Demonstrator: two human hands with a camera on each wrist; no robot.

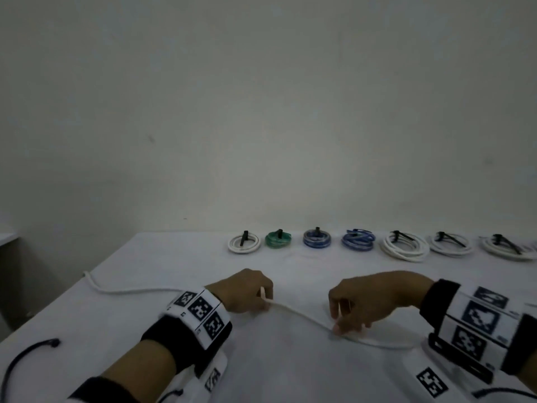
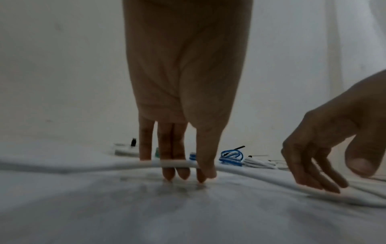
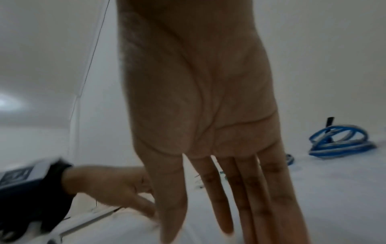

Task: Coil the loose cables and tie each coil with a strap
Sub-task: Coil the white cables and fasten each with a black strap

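Here the white cable (image 1: 302, 315) lies left to right across the near table (image 1: 174, 257). The left hand (image 1: 241, 292) pinches it; just right, the right hand (image 1: 363, 303) presses it down with straight fingers. The free length trails off far left, nearer the left hand.

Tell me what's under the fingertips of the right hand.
The loose white cable lies on the white table under the right hand; its fingertips press it down. The stretch beneath them is covered.

Rightmost white coil (image 1: 510, 247) cut by frame edge, white cable (image 1: 377, 342) end hidden under right wrist
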